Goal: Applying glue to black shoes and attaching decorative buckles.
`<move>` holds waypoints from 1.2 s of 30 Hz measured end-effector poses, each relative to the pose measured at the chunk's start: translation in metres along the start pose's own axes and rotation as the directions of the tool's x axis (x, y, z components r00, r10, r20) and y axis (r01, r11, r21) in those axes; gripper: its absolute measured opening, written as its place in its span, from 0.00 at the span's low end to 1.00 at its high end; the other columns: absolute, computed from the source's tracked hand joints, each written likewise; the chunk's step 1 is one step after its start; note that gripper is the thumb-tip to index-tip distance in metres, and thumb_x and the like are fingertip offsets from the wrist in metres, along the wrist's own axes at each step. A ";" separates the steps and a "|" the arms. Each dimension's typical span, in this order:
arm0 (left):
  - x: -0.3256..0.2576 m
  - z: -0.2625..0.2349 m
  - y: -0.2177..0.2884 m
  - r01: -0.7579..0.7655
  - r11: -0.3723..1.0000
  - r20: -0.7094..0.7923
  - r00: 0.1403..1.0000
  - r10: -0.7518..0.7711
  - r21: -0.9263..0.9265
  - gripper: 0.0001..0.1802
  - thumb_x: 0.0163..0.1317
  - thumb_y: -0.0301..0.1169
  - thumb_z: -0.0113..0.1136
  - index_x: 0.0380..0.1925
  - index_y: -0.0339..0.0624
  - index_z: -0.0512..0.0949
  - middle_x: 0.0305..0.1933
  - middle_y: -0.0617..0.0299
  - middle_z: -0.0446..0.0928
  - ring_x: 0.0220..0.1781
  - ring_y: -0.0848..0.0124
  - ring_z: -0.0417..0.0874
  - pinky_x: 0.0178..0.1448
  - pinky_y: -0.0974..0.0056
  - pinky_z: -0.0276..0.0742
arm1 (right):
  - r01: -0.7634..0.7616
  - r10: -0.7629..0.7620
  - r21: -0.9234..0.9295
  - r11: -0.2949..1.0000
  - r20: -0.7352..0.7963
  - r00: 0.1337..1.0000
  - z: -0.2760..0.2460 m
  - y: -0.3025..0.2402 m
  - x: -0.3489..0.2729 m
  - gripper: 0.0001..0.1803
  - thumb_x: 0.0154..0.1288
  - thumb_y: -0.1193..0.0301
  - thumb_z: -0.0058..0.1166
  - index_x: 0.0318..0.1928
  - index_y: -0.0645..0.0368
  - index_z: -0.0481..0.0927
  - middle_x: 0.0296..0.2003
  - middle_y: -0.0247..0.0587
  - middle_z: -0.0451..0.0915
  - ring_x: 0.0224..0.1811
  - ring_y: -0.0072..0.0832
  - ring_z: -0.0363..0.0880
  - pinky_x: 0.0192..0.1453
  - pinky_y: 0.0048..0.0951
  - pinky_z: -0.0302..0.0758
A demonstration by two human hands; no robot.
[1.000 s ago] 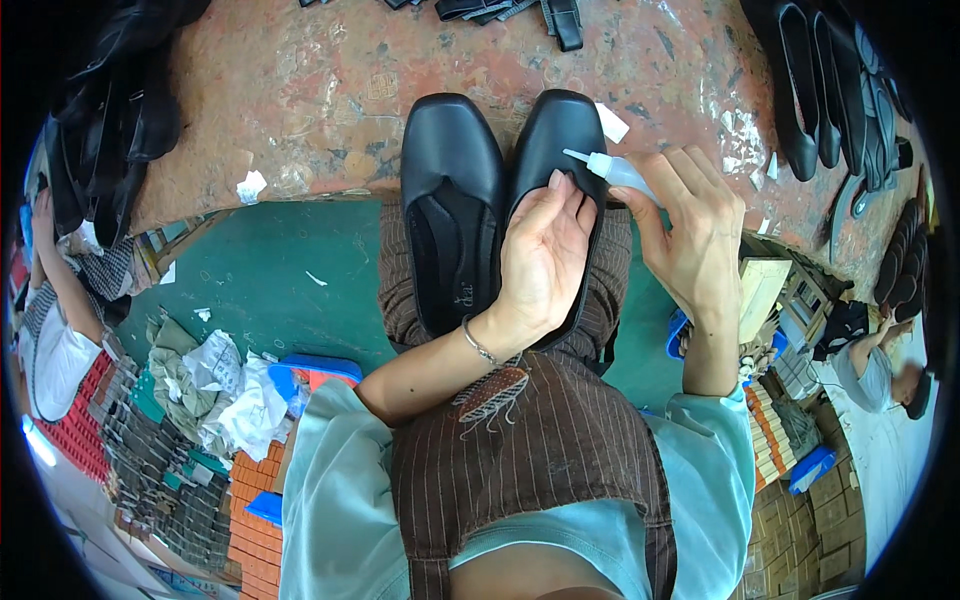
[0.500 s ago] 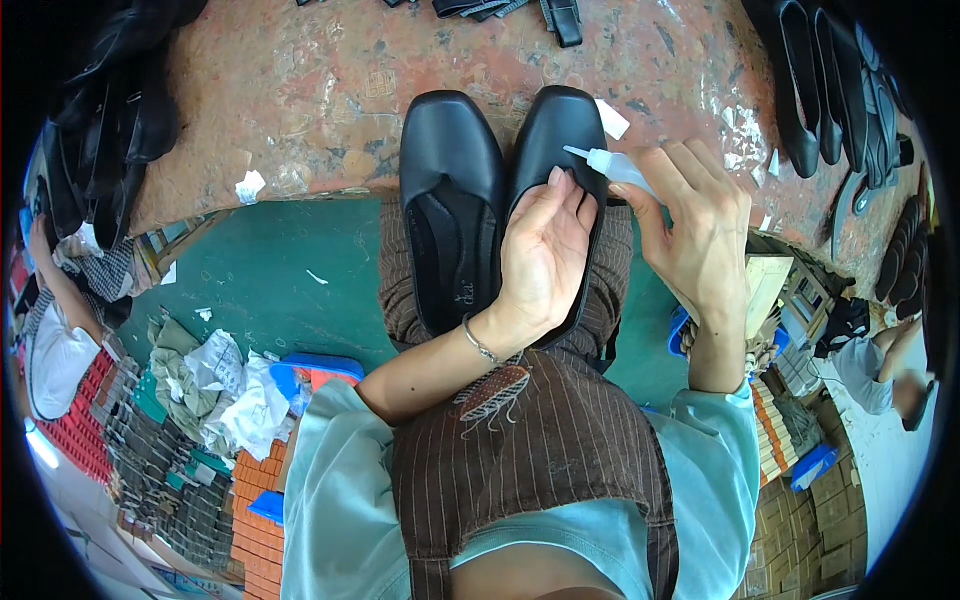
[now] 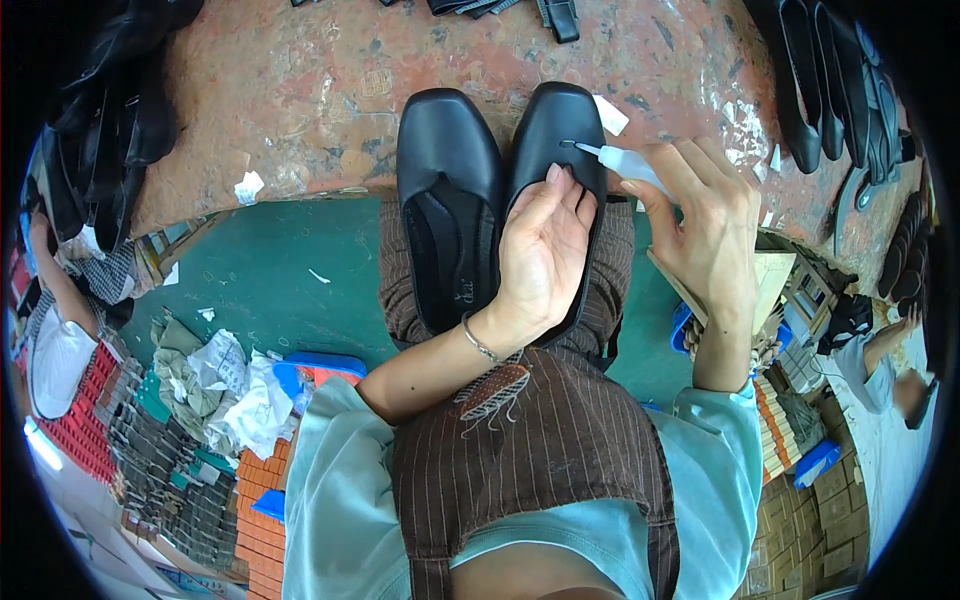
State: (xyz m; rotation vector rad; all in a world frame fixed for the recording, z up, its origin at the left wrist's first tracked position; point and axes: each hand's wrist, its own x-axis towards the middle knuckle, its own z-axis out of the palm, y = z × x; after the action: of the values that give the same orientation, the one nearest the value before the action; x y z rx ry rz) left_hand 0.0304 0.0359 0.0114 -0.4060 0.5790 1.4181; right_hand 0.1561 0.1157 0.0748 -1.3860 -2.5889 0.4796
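Two black square-toed flat shoes lie side by side, toes on the table edge and heels toward my lap. Into the opening of the right shoe (image 3: 556,115) reaches my left hand (image 3: 545,245), palm up, thumb and fingers closed at its front edge. How far the fingers go inside is hidden. The left shoe (image 3: 447,135) lies untouched beside it. My right hand (image 3: 705,215) grips a small translucent squeeze bottle (image 3: 630,165) with a fine nozzle. The nozzle tip is at the right shoe's toe, by a small shiny wet mark (image 3: 567,143).
The worn reddish table (image 3: 290,110) carries paper scraps, with black straps (image 3: 562,20) at its far edge. More black shoes lie at the left (image 3: 150,120) and right (image 3: 797,90). Crumpled white plastic (image 3: 255,405) and a blue bin (image 3: 320,365) stand lower left. Other people are at both sides.
My right hand and the bottle have shifted slightly right, drawing the nozzle along the toe. A small shiny mark now shows there. My left hand stays at the shoe's front edge.
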 end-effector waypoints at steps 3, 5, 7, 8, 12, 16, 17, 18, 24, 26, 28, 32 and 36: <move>0.000 0.003 0.000 -0.004 1.000 -0.012 1.000 0.004 -0.001 0.11 0.71 0.32 0.45 0.40 0.38 0.75 0.49 0.61 0.75 0.57 0.68 0.71 0.67 0.61 0.60 | -0.009 0.009 -0.002 1.000 -0.012 1.000 0.000 0.003 -0.002 0.10 0.52 0.69 0.62 0.28 0.58 0.73 0.24 0.36 0.72 0.27 0.35 0.73 0.25 0.34 0.70; 0.000 0.004 0.001 -0.002 1.000 -0.041 0.999 0.002 0.009 0.10 0.71 0.32 0.45 0.39 0.38 0.75 0.48 0.61 0.75 0.57 0.68 0.71 0.68 0.61 0.60 | -0.021 0.021 0.019 1.000 -0.016 1.000 0.001 0.006 -0.003 0.10 0.51 0.69 0.63 0.28 0.58 0.74 0.24 0.36 0.73 0.27 0.36 0.73 0.25 0.35 0.70; 0.000 0.004 0.001 -0.009 1.000 -0.044 0.999 0.009 -0.006 0.10 0.70 0.31 0.46 0.38 0.38 0.75 0.47 0.61 0.76 0.57 0.68 0.71 0.68 0.61 0.60 | -0.030 0.031 0.078 0.996 -0.008 0.999 0.000 0.011 -0.005 0.10 0.51 0.70 0.63 0.31 0.59 0.77 0.25 0.37 0.75 0.28 0.35 0.74 0.28 0.34 0.70; 0.001 -0.001 0.001 -0.012 1.000 -0.044 0.999 0.012 -0.004 0.10 0.70 0.31 0.46 0.38 0.38 0.75 0.47 0.61 0.76 0.57 0.68 0.71 0.68 0.61 0.60 | -0.038 0.039 0.136 0.990 0.000 0.999 0.000 0.015 -0.005 0.10 0.52 0.71 0.63 0.33 0.60 0.79 0.27 0.38 0.76 0.29 0.35 0.75 0.30 0.32 0.71; 0.002 -0.005 -0.001 0.028 0.991 0.065 0.998 -0.020 -0.130 0.09 0.69 0.30 0.48 0.38 0.38 0.75 0.45 0.62 0.76 0.55 0.69 0.73 0.67 0.62 0.61 | -0.214 0.368 0.664 0.716 -0.099 0.925 0.015 0.048 -0.020 0.12 0.59 0.75 0.60 0.43 0.65 0.81 0.34 0.37 0.81 0.38 0.22 0.77 0.44 0.23 0.72; 0.001 0.002 0.001 0.028 0.995 -0.029 0.999 -0.031 -0.093 0.08 0.69 0.31 0.48 0.38 0.38 0.75 0.43 0.63 0.76 0.54 0.70 0.73 0.66 0.63 0.63 | -0.122 0.516 0.723 0.680 -0.354 0.780 0.048 0.087 -0.016 0.09 0.66 0.76 0.54 0.45 0.65 0.74 0.43 0.40 0.83 0.49 0.26 0.78 0.56 0.28 0.70; 0.002 0.002 0.001 0.023 0.996 -0.016 1.000 -0.025 -0.092 0.08 0.69 0.31 0.48 0.38 0.38 0.75 0.43 0.63 0.76 0.54 0.70 0.73 0.66 0.63 0.63 | -0.109 0.508 0.720 0.685 -0.366 0.780 0.052 0.090 -0.015 0.09 0.66 0.76 0.54 0.45 0.65 0.74 0.43 0.40 0.83 0.49 0.26 0.78 0.56 0.28 0.70; 0.002 0.001 0.001 0.041 0.995 -0.017 0.999 -0.042 -0.095 0.08 0.69 0.31 0.49 0.38 0.39 0.75 0.43 0.63 0.76 0.53 0.71 0.73 0.65 0.63 0.63 | -0.176 0.468 0.563 0.807 -0.431 0.771 0.056 0.096 -0.016 0.10 0.66 0.75 0.54 0.46 0.65 0.74 0.43 0.42 0.83 0.53 0.29 0.76 0.59 0.29 0.69; 0.000 0.005 0.004 0.048 0.995 -0.063 0.997 -0.054 -0.093 0.07 0.69 0.32 0.49 0.38 0.40 0.74 0.39 0.65 0.76 0.50 0.73 0.73 0.63 0.64 0.64 | -0.318 0.429 0.292 0.902 -0.683 0.591 0.046 0.059 -0.023 0.22 0.60 0.83 0.54 0.55 0.67 0.67 0.56 0.49 0.71 0.60 0.37 0.70 0.62 0.34 0.68; 0.002 -0.001 0.002 0.049 0.993 -0.016 0.999 -0.051 -0.105 0.07 0.69 0.32 0.50 0.37 0.40 0.74 0.39 0.65 0.76 0.50 0.73 0.73 0.63 0.64 0.64 | -0.248 0.355 0.256 0.934 -0.734 0.579 0.044 0.043 -0.021 0.20 0.59 0.83 0.55 0.53 0.67 0.70 0.50 0.47 0.74 0.52 0.33 0.75 0.53 0.32 0.75; 0.001 -0.006 0.002 0.080 0.991 0.023 0.997 -0.078 -0.111 0.07 0.69 0.32 0.50 0.37 0.40 0.74 0.39 0.65 0.76 0.50 0.73 0.73 0.62 0.65 0.64 | -0.159 0.355 0.352 0.923 -0.615 0.704 0.038 0.016 0.003 0.15 0.56 0.79 0.59 0.45 0.65 0.76 0.39 0.42 0.79 0.42 0.33 0.79 0.45 0.32 0.76; 0.004 -0.007 0.004 0.066 0.992 0.010 0.998 -0.065 -0.105 0.07 0.69 0.31 0.50 0.37 0.40 0.74 0.40 0.65 0.77 0.51 0.72 0.73 0.63 0.65 0.64 | -0.113 0.230 0.255 0.960 -0.491 0.840 0.066 0.017 0.080 0.14 0.53 0.67 0.65 0.39 0.58 0.81 0.32 0.41 0.79 0.34 0.38 0.79 0.38 0.35 0.75; 0.003 -0.002 0.001 0.064 0.993 -0.021 0.998 -0.066 -0.096 0.07 0.68 0.31 0.50 0.37 0.40 0.75 0.41 0.65 0.77 0.51 0.71 0.74 0.64 0.64 0.64 | -0.189 0.267 0.224 0.956 -0.402 0.876 0.073 0.028 0.086 0.12 0.51 0.66 0.65 0.35 0.57 0.79 0.32 0.41 0.78 0.35 0.38 0.78 0.37 0.36 0.75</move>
State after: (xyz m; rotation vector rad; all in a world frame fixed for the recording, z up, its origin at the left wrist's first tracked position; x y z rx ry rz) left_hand 0.0290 0.0372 0.0081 -0.5146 0.5142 1.3835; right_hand 0.1089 0.1876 -0.0040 -1.5399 -1.9943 0.3735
